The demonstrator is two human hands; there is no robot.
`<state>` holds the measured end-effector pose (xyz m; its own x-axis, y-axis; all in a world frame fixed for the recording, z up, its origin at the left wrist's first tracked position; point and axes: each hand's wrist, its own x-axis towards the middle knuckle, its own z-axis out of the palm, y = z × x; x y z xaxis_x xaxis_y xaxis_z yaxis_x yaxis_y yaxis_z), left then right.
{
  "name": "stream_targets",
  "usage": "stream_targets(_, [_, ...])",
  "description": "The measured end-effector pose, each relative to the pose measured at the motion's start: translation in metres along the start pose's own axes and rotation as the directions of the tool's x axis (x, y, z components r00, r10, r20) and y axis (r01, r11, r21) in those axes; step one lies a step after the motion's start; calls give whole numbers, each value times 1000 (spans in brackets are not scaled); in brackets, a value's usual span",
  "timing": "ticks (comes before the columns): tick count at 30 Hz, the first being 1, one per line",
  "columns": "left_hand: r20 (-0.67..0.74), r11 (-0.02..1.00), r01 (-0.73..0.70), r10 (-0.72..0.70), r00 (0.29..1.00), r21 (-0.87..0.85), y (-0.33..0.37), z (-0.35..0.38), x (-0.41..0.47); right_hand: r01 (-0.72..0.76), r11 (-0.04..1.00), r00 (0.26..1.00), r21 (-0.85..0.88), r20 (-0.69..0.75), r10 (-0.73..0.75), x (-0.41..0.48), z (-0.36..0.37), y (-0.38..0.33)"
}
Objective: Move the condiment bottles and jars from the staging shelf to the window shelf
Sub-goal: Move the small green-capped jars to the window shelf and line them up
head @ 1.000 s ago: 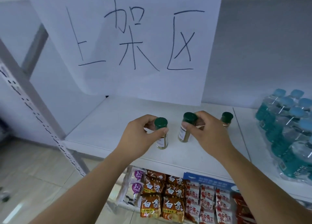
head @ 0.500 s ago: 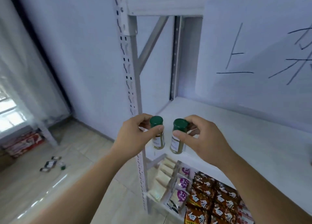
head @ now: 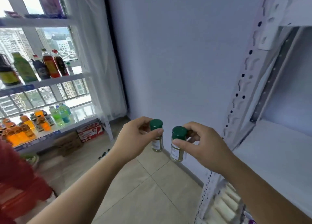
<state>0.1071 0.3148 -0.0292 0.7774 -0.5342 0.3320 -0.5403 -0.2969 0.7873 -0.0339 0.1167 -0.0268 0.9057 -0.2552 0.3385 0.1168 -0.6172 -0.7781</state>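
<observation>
My left hand point(head: 135, 137) pinches a small glass spice jar point(head: 157, 136) with a green cap, holding it upright in the air. A second green-capped jar point(head: 177, 144) hangs just to its right, gripped near the cap by my right hand point(head: 202, 146). Both jars are over the tiled floor, apart from each other. The white staging shelf point(head: 278, 159) lies at the right. Far left stands the window shelf point(head: 50, 82), its middle board carrying several sauce bottles point(head: 50, 65).
The staging shelf's perforated upright post point(head: 239, 95) stands just right of my right hand. A lower board of the window shelf holds several drink bottles point(head: 33, 122), with cardboard boxes point(head: 89, 133) under it. A red object point(head: 18, 181) fills the left foreground. A curtain point(head: 101, 72) hangs beside the window.
The view has swung left, from the staging shelf to the wall and window shelf. Both hands lifted the two jars off the shelf and now carry them over the floor.
</observation>
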Motion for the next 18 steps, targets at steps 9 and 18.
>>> stream_targets(9, [-158,991,100,-84,984,94,-69,-60,43,74,995,983,65,165,-84,111,74,3])
stream_targets(18, [-295,963,207,-149,944,176,-127,-111,143,120,977,954,179,252,-164,255,123,22])
